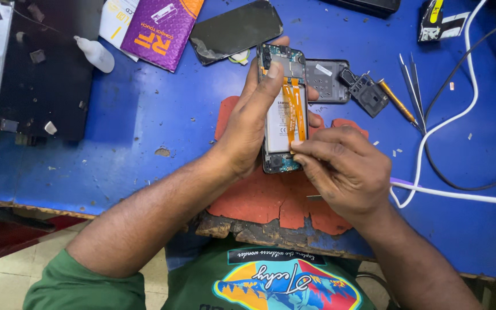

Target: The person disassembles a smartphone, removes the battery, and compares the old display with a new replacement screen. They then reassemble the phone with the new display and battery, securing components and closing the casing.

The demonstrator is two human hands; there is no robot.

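Orange ribbon cables (294,112) cross the opened phone (282,109), gripped in the left hand (251,123); the right hand (345,166) pinches the cable ends at its fingertips, tweezers (413,86) lying beyond it.

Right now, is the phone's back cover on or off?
Off. The phone in the left hand shows its bare battery, orange ribbon cables and circuit boards.
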